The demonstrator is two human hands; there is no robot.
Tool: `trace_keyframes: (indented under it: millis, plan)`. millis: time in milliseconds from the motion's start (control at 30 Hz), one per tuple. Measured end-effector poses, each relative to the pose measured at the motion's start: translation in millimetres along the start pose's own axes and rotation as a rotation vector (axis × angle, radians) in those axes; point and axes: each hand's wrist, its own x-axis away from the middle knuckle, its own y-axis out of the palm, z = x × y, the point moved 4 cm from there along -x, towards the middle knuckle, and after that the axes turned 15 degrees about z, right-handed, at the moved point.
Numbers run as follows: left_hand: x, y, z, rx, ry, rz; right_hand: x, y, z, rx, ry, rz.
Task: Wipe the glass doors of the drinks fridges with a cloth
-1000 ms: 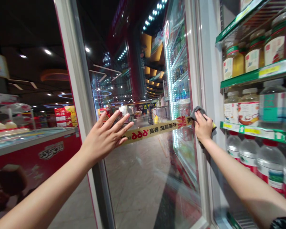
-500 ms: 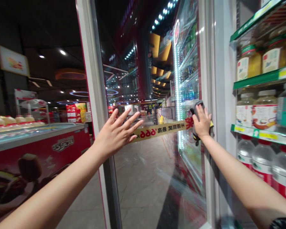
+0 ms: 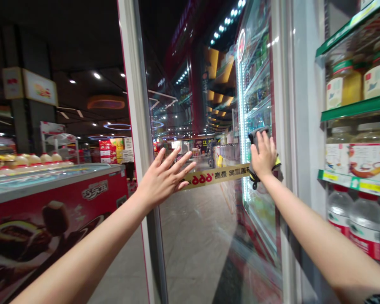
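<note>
A glass door [image 3: 196, 236] in a pale metal frame stands in front of me. My left hand [image 3: 166, 175] has its fingers spread, palm toward the glass near the door's left frame, holding nothing. Whether its palm touches the glass is hard to tell. Against the right part of the pane, my right hand [image 3: 263, 154] presses a grey cloth [image 3: 256, 134] with black and yellow edging, mostly hidden under the palm. Between both hands runs a yellow sticker strip [image 3: 221, 176] with reversed lettering; its right end is covered by the cloth and hand.
Shelves with green edges [image 3: 354, 107] hold bottled drinks on the right, close to my right forearm. A red ice-cream freezer [image 3: 104, 194] stands at the left, beyond the door. Through the glass, a lit drinks cooler [image 3: 256, 88] and the grey floor show.
The view has turned a little left, so the surroundings sit further right. Relative to the pane, my right hand and the cloth have slid left and slightly up. My left hand stays spread near the frame.
</note>
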Motion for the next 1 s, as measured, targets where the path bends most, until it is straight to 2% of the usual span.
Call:
trace_keyframes:
  millis: [33,100,167,200,267,333,400,433,467,533,600,633,667,700,767,833,867,933,1000]
  plan:
    - [0.0,-0.5,0.1,0.001,0.000,0.005,-1.0,1.6,-13.4,-0.012,-0.054,-0.013]
    - [-0.1,-1.7,0.3,0.004,-0.001,0.013,5.8,-1.2,-38.8,-0.074,-0.259,-0.085]
    - [-0.2,-2.5,0.4,0.004,0.001,0.007,18.4,-9.3,-50.7,-0.140,-0.461,-0.167]
    - [-0.1,-2.6,0.5,0.000,0.002,0.000,22.7,-12.9,-50.4,-0.155,-0.511,-0.185]
    - [0.1,-2.4,0.6,-0.013,0.007,-0.012,21.9,-14.9,-43.3,-0.133,-0.470,-0.157]
    - [0.6,-1.9,0.8,-0.030,0.013,-0.017,12.0,-10.0,-39.5,-0.066,-0.289,-0.063]
    - [1.6,-1.2,0.8,-0.039,0.013,-0.016,4.3,-3.3,-50.3,-0.018,-0.144,0.016]
    - [2.2,-1.0,0.6,-0.039,0.010,-0.011,3.8,-1.0,-61.3,-0.020,-0.137,0.025]
    - [3.0,-0.9,0.3,-0.038,0.006,-0.003,5.8,-0.3,-74.0,-0.041,-0.181,0.012]
    - [5.0,-1.0,-0.8,-0.034,-0.005,0.029,17.8,-3.9,-96.3,-0.125,-0.392,-0.083]
    - [7.4,-1.3,-3.0,-0.033,-0.032,0.078,33.9,-12.5,-102.3,-0.215,-0.623,-0.207]
    - [8.6,-1.4,-4.6,-0.033,-0.056,0.106,39.1,-16.3,-98.1,-0.240,-0.684,-0.248]
    - [9.9,-1.3,-6.4,-0.031,-0.082,0.133,40.5,-18.3,-91.0,-0.243,-0.688,-0.263]
    - [11.0,-1.0,-8.1,-0.028,-0.108,0.157,37.9,-18.0,-82.8,-0.224,-0.631,-0.246]
    - [12.7,0.2,-10.7,-0.015,-0.139,0.187,25.4,-12.0,-70.7,-0.138,-0.393,-0.144]
    - [13.7,1.8,-11.8,-0.001,-0.144,0.193,16.1,-3.6,-74.4,-0.056,-0.169,-0.037]
    - [14.1,2.5,-12.2,0.002,-0.146,0.193,15.3,-0.1,-83.4,-0.037,-0.124,-0.010]
    - [15.2,3.2,-13.6,-0.011,-0.164,0.203,21.8,2.6,-109.2,-0.058,-0.201,-0.028]
    - [17.5,3.5,-16.4,-0.039,-0.209,0.227,36.7,-1.1,-133.4,-0.143,-0.444,-0.129]
